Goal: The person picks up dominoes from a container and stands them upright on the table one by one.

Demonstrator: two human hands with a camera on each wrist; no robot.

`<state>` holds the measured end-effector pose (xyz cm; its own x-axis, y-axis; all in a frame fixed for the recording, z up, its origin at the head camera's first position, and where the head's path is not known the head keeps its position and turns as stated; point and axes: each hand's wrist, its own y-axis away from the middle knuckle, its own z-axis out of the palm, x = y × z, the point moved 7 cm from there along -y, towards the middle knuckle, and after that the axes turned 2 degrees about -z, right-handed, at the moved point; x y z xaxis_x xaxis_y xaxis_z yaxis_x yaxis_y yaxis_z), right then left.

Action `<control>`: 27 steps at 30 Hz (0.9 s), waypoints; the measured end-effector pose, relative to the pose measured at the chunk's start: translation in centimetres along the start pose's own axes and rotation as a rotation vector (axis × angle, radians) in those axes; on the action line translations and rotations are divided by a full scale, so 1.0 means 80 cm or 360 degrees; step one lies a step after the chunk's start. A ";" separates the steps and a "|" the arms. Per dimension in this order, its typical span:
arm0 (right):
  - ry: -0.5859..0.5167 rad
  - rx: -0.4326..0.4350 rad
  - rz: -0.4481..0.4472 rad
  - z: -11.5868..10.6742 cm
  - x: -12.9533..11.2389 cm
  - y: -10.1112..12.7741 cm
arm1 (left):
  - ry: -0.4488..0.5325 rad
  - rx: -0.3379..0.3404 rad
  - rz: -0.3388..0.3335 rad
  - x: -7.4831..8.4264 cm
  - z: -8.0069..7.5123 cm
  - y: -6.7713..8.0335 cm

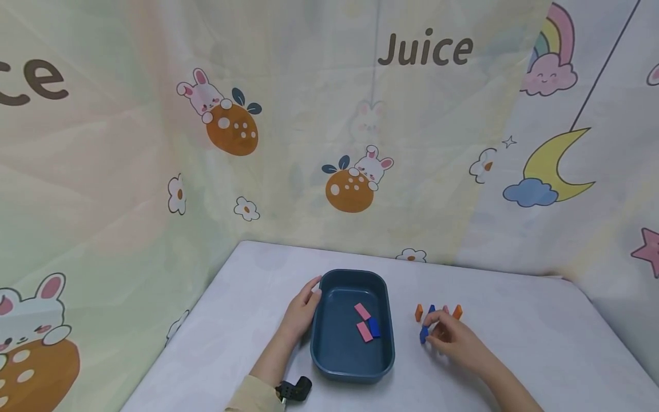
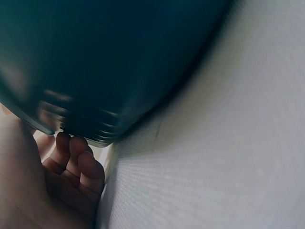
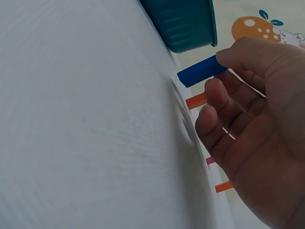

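Note:
A dark blue plastic tub (image 1: pixel 352 375) stands on the white table, with two pink blocks (image 1: pixel 362 312) and a blue block (image 1: pixel 373 327) lying flat inside. At its left side my left hand (image 1: pixel 301 313) holds the upper wall, fingers bent against the outside in the left wrist view. My right hand (image 1: pixel 455 343), right of the tub, pinches another blue domino-like block (image 3: pixel 199 71) between thumb and fingers. Just beyond that hand, an orange block (image 1: pixel 419 312), a blue block (image 1: pixel 432 308), a pink block (image 1: pixel 445 309) and a second orange block (image 1: pixel 457 312) stand upright in a row.
The white table (image 1: pixel 540 337) runs back to a patterned cloth curtain (image 1: pixel 298 131) behind and at both sides. A black strap device (image 1: pixel 296 390) sits on the left wrist, near the tub's front left corner.

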<state>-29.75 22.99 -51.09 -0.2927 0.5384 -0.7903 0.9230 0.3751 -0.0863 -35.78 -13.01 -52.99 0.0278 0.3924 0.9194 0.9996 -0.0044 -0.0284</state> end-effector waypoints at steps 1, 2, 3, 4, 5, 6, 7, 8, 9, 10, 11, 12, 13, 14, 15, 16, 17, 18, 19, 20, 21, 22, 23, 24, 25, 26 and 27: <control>0.0004 -0.0009 0.0010 0.001 0.001 0.000 | 0.0002 -0.0003 0.0001 0.000 0.000 0.000; 0.0011 -0.0016 0.0016 0.002 0.003 0.000 | 0.0007 -0.0005 0.0000 0.000 0.000 0.001; 0.0021 -0.0023 0.0021 0.002 0.005 0.000 | 0.0014 -0.0008 0.0001 0.001 0.000 0.001; 0.0021 -0.0029 0.0027 0.003 0.006 0.000 | 0.0021 -0.0009 0.0002 0.001 0.000 0.002; 0.0016 -0.0031 0.0030 0.003 0.007 0.000 | 0.0023 -0.0010 0.0002 0.001 0.000 0.002; 0.0012 -0.0034 0.0032 0.003 0.007 0.000 | 0.0025 -0.0012 0.0004 0.002 0.000 0.002; 0.0007 -0.0035 0.0033 0.003 0.008 0.000 | 0.0029 -0.0013 0.0006 0.002 -0.001 0.002; 0.0004 -0.0039 0.0034 0.003 0.008 0.000 | 0.0032 -0.0011 0.0007 0.002 -0.001 0.002; 0.0000 -0.0042 0.0033 0.004 0.009 -0.001 | 0.0035 -0.0010 0.0008 0.002 -0.001 0.002; -0.0003 -0.0044 0.0030 0.004 0.009 -0.001 | 0.0036 -0.0010 0.0008 0.002 -0.001 0.002; 0.0003 -0.0045 0.0027 0.003 0.009 -0.001 | 0.0034 -0.0010 0.0007 0.002 -0.001 0.001; 0.0008 -0.0047 0.0036 0.003 0.009 -0.001 | 0.0033 -0.0010 0.0005 0.002 -0.002 0.001; 0.0021 -0.0049 0.0043 0.003 0.010 -0.001 | 0.0031 -0.0009 0.0005 0.002 -0.002 0.001; 0.0039 -0.0049 0.0050 0.003 0.010 0.000 | 0.0030 -0.0009 0.0004 0.001 -0.001 0.001; 0.0056 -0.0047 0.0055 0.002 0.010 0.000 | 0.0029 -0.0009 0.0002 0.001 -0.001 0.001; 0.0073 -0.0046 0.0053 0.001 0.008 0.001 | 0.0027 -0.0007 0.0000 0.001 -0.001 0.001; 0.0092 -0.0043 0.0051 0.000 0.006 0.002 | 0.0027 -0.0008 -0.0001 0.001 -0.001 0.001; 0.0103 -0.0038 0.0044 -0.001 0.004 0.002 | 0.0027 -0.0008 -0.0001 0.001 -0.001 0.001; 0.0122 -0.0031 0.0014 -0.003 0.001 0.003 | 0.0026 -0.0008 0.0001 0.001 -0.001 0.001; 0.0129 -0.0021 -0.0006 -0.004 -0.002 0.004 | 0.0025 -0.0008 0.0002 0.001 -0.001 0.001; 0.0139 -0.0014 -0.0034 -0.005 -0.004 0.004 | 0.0023 -0.0010 0.0005 0.002 -0.001 0.001; 0.0143 -0.0005 -0.0052 -0.007 -0.006 0.005 | 0.0019 -0.0010 0.0008 0.002 -0.001 0.001; 0.0150 0.0002 -0.0064 -0.007 -0.006 0.005 | 0.0017 -0.0011 0.0011 0.002 -0.001 0.001; 0.0156 0.0007 -0.0077 -0.008 -0.006 0.005 | 0.0015 -0.0010 0.0012 0.002 -0.001 0.001; 0.0167 0.0007 -0.0088 -0.008 -0.007 0.005 | 0.0015 -0.0009 0.0014 0.002 -0.001 0.001; 0.0174 0.0007 -0.0088 -0.009 -0.007 0.004 | 0.0016 -0.0008 0.0015 0.003 -0.001 0.001; 0.0191 0.0005 -0.0102 -0.009 -0.008 0.004 | 0.0015 -0.0007 0.0015 0.003 -0.001 0.001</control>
<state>-29.42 23.34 -50.15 -0.3785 0.6000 -0.7048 0.9023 0.4091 -0.1362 -35.70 -12.99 -52.78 0.0374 0.3835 0.9228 0.9993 -0.0123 -0.0354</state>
